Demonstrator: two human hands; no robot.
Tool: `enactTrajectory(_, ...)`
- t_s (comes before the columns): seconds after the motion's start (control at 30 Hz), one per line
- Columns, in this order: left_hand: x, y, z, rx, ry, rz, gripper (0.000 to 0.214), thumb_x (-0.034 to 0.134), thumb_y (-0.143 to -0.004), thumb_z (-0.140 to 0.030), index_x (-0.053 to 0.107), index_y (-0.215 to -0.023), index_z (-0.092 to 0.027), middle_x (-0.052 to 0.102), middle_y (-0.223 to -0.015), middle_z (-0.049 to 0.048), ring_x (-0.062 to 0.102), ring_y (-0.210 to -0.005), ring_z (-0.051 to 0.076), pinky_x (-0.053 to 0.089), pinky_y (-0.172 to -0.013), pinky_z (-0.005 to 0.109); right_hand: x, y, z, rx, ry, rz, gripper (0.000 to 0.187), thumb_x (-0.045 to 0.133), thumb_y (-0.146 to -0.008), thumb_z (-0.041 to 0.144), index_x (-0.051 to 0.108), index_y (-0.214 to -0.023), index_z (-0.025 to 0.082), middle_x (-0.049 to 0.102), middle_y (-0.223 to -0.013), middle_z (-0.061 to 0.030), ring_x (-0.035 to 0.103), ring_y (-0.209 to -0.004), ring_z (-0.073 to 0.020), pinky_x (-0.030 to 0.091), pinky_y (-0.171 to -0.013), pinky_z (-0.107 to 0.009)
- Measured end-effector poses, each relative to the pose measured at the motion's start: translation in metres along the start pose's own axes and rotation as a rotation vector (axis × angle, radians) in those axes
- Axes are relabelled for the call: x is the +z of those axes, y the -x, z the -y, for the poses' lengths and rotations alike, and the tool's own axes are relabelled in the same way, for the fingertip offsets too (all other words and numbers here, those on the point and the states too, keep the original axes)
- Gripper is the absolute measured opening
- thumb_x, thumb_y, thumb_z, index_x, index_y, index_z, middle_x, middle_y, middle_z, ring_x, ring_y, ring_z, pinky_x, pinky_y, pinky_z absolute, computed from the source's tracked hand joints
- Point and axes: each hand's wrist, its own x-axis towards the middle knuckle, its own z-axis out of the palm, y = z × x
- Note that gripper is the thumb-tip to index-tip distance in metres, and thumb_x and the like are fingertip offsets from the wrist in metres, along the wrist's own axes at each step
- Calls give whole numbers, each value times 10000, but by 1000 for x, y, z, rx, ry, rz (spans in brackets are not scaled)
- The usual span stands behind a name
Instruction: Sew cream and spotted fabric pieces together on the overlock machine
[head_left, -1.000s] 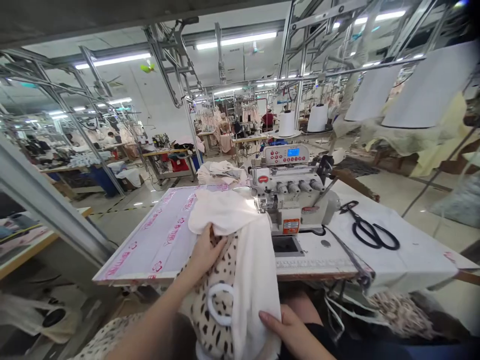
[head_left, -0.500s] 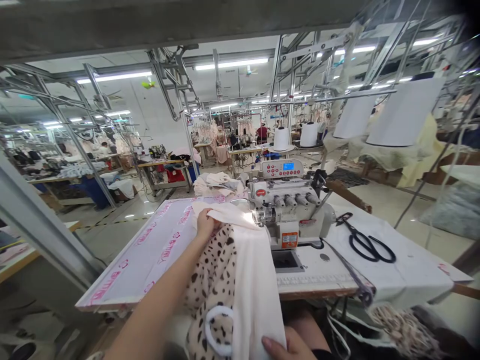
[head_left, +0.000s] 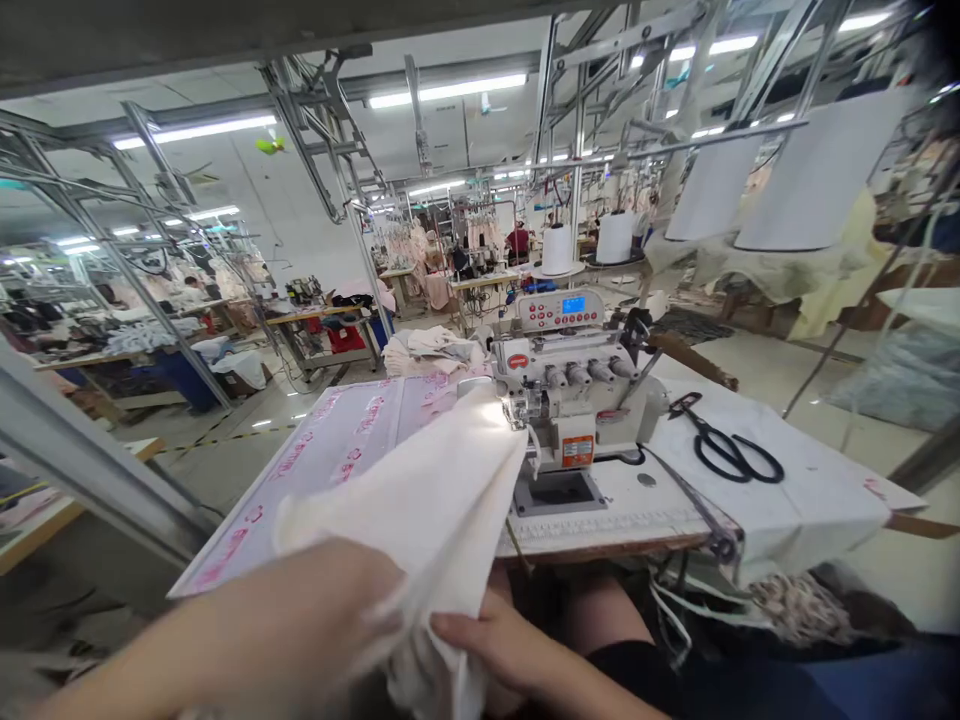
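Observation:
A cream fabric piece (head_left: 420, 490) stretches from under the lit presser area of a white overlock sewing machine (head_left: 555, 400) down towards my lap. My right hand (head_left: 491, 632) pinches its lower edge, thumb on top and the other fingers behind. Beside it on the left, my left hand (head_left: 352, 590) is against the same fabric, smeared by motion, and its fingers cannot be made out. The fabric's lower end hangs in folds below the table edge. The spotted side of the fabric is out of sight.
Black scissors (head_left: 731, 450) lie on the white-covered table right of the machine. A heap of cream cloth (head_left: 431, 350) sits behind the machine's left end. Large white thread cones (head_left: 817, 180) stand at upper right. A printed sheet (head_left: 322, 450) covers the left tabletop.
My left hand has come back from near the machine towards me, and the cream fabric now covers the spotted part. My right hand has moved left and up along the fabric.

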Motion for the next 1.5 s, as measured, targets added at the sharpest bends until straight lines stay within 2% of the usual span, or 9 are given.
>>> enactTrajectory(0.1, 47, 2, -23, 56, -405, 113, 342, 462, -592, -31, 564, -865, -210, 590, -774, 23, 550, -498, 152, 393, -451, 227, 18, 0, 6, -171, 194, 9, 343, 604, -736, 429, 663, -959, 174, 623, -1046, -67, 511, -1052, -242, 339, -972, -396)
enactTrajectory(0.2, 91, 1, -17, 124, -603, 11, 453, 425, -577, -21, 477, -996, -183, 575, -794, 50, 539, -466, 179, 377, -399, 253, 10, 28, 2, -202, 426, -156, 236, 554, -787, 344, 673, -866, 156, 619, -992, -73, 519, -996, -233, 361, -949, -380)
enactTrajectory(0.3, 121, 0, -11, 270, -542, -114, 298, 375, -698, -43, 434, -956, -179, 558, -699, 22, 531, -462, 170, 381, -399, 242, -3, 66, -9, -19, 382, -224, 261, 562, -781, 351, 645, -860, 117, 628, -820, -62, 563, -780, -202, 470, -758, -341)
enactTrajectory(0.43, 143, -7, -20, 359, -350, -174, 205, 322, -790, -78, 421, -937, -183, 551, -690, 8, 536, -473, 150, 394, -411, 228, -4, 99, -9, -21, 316, -249, 280, 610, -756, 296, 588, -983, 133, 612, -877, -37, 551, -805, -173, 461, -743, -287)
enactTrajectory(0.67, 155, -4, -29, 352, -114, -376, 202, 361, -861, -132, 451, -1034, -185, 595, -822, 42, 582, -616, 126, 463, -528, 209, 2, 115, 2, 10, 277, -197, 238, 592, -775, 340, 660, -839, 121, 611, -769, -13, 554, -779, -157, 443, -751, -268)
enactTrajectory(0.8, 159, 0, -28, 285, 71, -396, 178, 442, -842, -136, 487, -1007, -184, 586, -784, 26, 573, -678, 117, 464, -596, 207, 2, 122, -4, 74, 278, -149, 243, 619, -751, 352, 676, -794, 119, 609, -737, -2, 548, -726, -142, 440, -724, -252)
enactTrajectory(1.0, 146, -2, -40, 234, 296, -387, 116, 486, -821, -105, 549, -874, -187, 551, -693, -2, 535, -646, 88, 439, -576, 188, 10, 122, 7, 18, 261, -298, 218, 618, -752, 322, 637, -698, 111, 543, -629, 15, 486, -613, -107, 400, -588, -209)
enactTrajectory(1.17, 141, -3, -47, 299, 334, -349, 180, 474, -815, -74, 551, -930, -188, 565, -719, 8, 539, -662, 90, 445, -586, 194, 17, 119, 23, -123, 490, -335, 147, 545, -801, 207, 591, -682, 134, 509, -632, 21, 465, -607, -94, 370, -566, -192)
enactTrajectory(1.5, 150, -4, -44, 356, 267, -394, 215, 523, -784, -41, 561, -953, -168, 576, -737, 7, 549, -665, 72, 452, -598, 159, 18, 122, 22, -178, 781, -350, 187, 479, -811, 152, 478, -624, 162, 449, -611, 25, 438, -587, -91, 328, -545, -200)
